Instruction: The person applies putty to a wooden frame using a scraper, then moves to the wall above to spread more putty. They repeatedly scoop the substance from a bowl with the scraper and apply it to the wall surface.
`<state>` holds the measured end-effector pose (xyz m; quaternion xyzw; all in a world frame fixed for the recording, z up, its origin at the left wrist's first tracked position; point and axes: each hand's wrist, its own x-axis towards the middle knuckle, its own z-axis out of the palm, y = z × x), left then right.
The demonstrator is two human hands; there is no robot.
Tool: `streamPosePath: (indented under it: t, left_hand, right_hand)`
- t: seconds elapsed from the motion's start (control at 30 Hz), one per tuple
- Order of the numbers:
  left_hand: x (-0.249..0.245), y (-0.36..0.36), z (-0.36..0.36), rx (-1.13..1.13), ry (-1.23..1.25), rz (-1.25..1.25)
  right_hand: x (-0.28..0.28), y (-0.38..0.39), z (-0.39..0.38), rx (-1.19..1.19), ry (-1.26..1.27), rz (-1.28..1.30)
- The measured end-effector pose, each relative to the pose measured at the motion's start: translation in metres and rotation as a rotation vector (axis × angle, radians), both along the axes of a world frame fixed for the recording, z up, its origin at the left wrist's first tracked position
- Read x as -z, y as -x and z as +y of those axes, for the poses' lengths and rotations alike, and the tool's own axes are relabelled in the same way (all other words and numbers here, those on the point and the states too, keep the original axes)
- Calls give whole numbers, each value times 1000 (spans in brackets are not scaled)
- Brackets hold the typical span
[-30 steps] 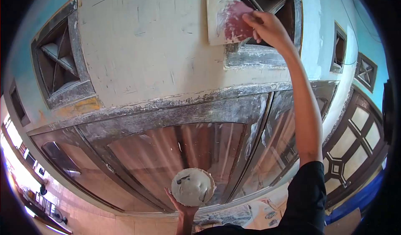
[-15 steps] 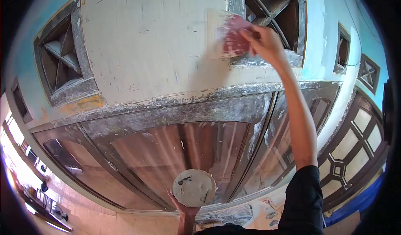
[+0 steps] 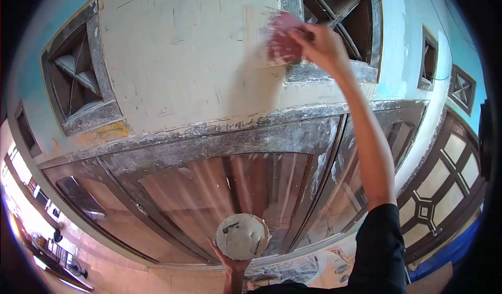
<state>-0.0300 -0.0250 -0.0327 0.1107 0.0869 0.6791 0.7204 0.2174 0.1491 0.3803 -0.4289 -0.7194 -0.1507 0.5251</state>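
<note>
We stretch our right arm high, right hand (image 3: 320, 45) clenched round a scraper (image 3: 280, 38) (blurred) against the wall (image 3: 193, 58) at the vent frame (image 3: 334, 74) left edge — our left hand (image 3: 230, 263) cups a putty dish (image 3: 241, 236) from below.

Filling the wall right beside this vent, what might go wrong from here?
The scraper in the right hand works right at the vent frame, so filler may smear onto it. The filler dish rests on the left hand below; a tilt might drop filler on the glass door.

On wall (image 3: 193, 48), scraper (image 3: 280, 40) well above bowl (image 3: 241, 236)
</note>
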Motion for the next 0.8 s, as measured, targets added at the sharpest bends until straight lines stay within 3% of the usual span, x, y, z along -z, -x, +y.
streamPosePath:
  t: [0.1, 0.2, 0.33, 0.4, 0.5, 0.67, 0.77, 0.8]
  left_hand:
    - [1, 3, -4, 9, 35, -30]
    - [2, 4, -3, -19, 43, -6]
    - [-2, 3, -3, -10, 34, 42]
    - [-4, -1, -5, -24, 18, 67]
    - [-5, 2, -9, -33, 22, 59]
    - [3, 9, -14, -33, 27, 29]
    - [-7, 7, -16, -67, 43, 128]
    - [-6, 7, -15, -68, 41, 136]
  right_hand:
    - [10, -53, -2, 50, 102, 59]
    - [13, -75, -6, -127, 100, 201]
    - [5, -10, -23, -288, 89, 68]
    - [4, 3, -9, -120, 69, -26]
    - [14, -18, 0, 34, 33, 30]
    - [45, -88, 1, -212, 84, 268]
    - [38, -56, -12, -350, 79, 234]
    - [33, -44, -9, -294, 104, 192]
